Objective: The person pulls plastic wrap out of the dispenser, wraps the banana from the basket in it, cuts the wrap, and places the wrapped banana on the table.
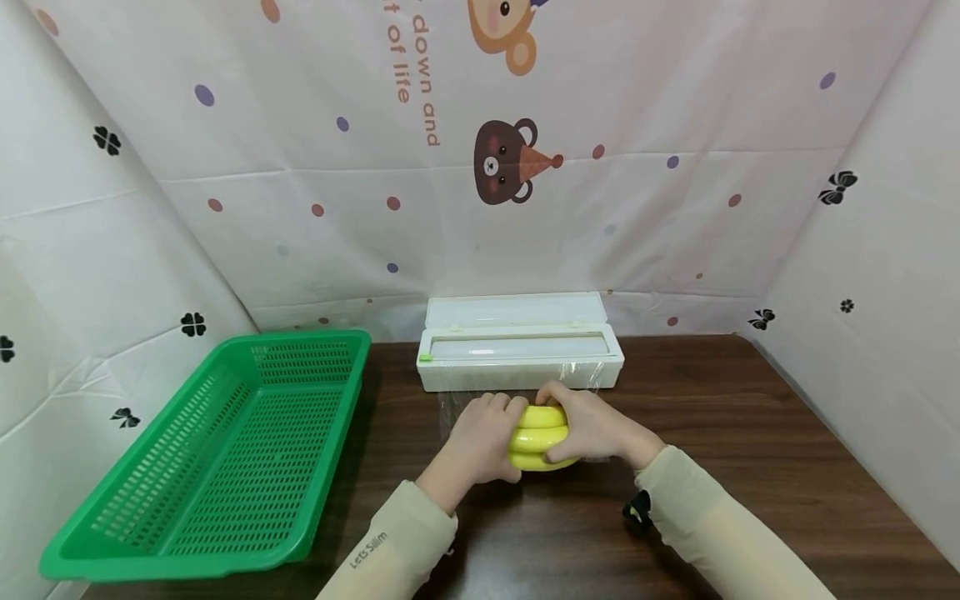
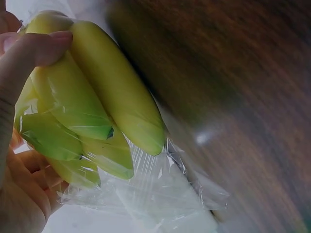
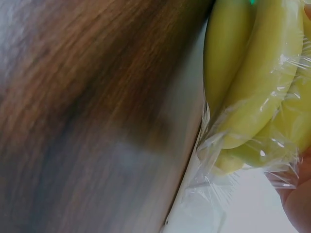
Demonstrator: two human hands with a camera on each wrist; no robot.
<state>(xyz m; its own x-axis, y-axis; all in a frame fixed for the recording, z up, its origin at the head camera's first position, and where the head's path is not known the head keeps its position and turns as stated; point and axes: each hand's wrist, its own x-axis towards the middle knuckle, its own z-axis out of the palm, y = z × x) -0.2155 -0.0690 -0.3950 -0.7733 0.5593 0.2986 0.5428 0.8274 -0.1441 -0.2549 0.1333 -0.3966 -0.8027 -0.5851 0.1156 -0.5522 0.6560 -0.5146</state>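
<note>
Just in front of the white film box, the banana bunch sits between the left hand and right hand, whose fingers grasp its two sides. The loose clear film about it could crumple, stick to itself or tear if dragged unevenly. The long axis seems to run side to side, roughly parallel to the box; which way the stem points, I cannot tell.

left sleeve: cream, dark lettering | right sleeve: cream | black wristpiece
</note>
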